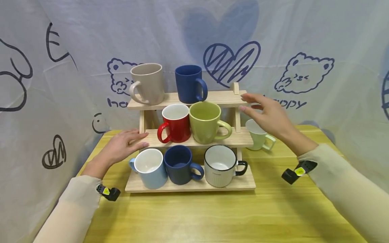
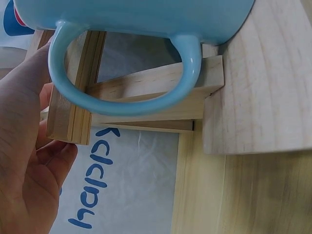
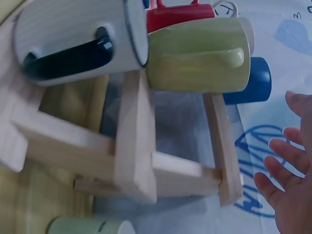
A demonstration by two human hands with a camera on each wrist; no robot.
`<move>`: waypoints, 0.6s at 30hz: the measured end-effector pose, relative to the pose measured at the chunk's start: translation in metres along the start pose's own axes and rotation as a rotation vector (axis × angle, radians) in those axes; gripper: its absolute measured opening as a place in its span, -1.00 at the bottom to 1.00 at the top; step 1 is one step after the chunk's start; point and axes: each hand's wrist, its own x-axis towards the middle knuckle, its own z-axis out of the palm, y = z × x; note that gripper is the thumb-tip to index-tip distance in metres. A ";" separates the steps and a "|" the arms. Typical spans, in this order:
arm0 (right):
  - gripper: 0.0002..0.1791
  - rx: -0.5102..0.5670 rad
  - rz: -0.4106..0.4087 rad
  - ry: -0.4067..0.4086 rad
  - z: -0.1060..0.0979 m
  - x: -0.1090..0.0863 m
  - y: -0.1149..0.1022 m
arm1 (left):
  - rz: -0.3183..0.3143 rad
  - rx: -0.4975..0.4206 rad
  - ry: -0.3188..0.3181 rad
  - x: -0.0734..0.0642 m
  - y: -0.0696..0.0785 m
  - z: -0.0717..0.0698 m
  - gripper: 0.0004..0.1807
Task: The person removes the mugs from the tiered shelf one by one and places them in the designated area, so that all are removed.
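A three-tier wooden display rack (image 1: 191, 188) stands on the table with mugs on every tier. At the left end of its middle shelf, my left hand (image 1: 123, 146) grips the board; in the left wrist view its fingers (image 2: 61, 163) bend around the shelf's end. My right hand (image 1: 267, 113) is beside the right end of the top shelf, fingers spread and holding nothing. In the right wrist view that hand (image 3: 292, 170) is apart from the rack. The light blue mug (image 1: 153, 172) is on the bottom tier, below my left hand.
Top tier: beige mug (image 1: 153, 84), blue mug (image 1: 186, 86). Middle: red mug (image 1: 179, 126), green mug (image 1: 205, 126). Bottom also: navy mug (image 1: 179, 172), white black-handled mug (image 1: 218, 175). A pale green mug (image 1: 256, 138) stands on the table (image 1: 212, 216), right of the rack. Behind hangs a printed cloth (image 1: 288, 40).
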 end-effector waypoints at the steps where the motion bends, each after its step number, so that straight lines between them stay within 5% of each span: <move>1: -0.34 0.013 -0.010 0.002 0.001 0.004 -0.002 | 0.000 0.000 0.000 0.000 0.000 0.000 -0.28; 18: -0.38 0.035 -0.058 -0.052 0.020 0.050 -0.040 | 0.003 0.007 0.005 0.001 -0.002 0.002 -0.27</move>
